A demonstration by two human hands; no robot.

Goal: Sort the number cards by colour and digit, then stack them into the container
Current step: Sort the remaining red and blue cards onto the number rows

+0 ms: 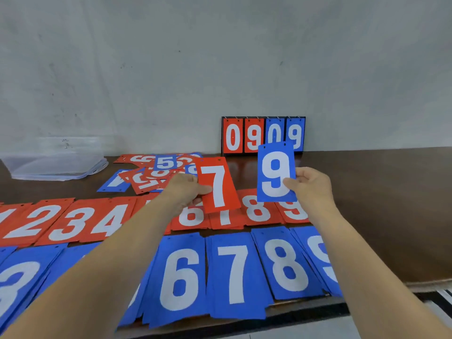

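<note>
Edge grips on thin number cards.
My left fingers pinched the flat red rectangular 7 card, my right fingers the flat blue rectangular 9 card; both seemed light, stiff, slippery.

The single view comes from a camera on the person's head. It looks forward and down over the counter toward the grey wall behind. The blue card row at the front edge lies very near the lens, the scoreboard at the wall far. Both forearms enter from below; the left hand and right hand sit mid-frame.
</note>
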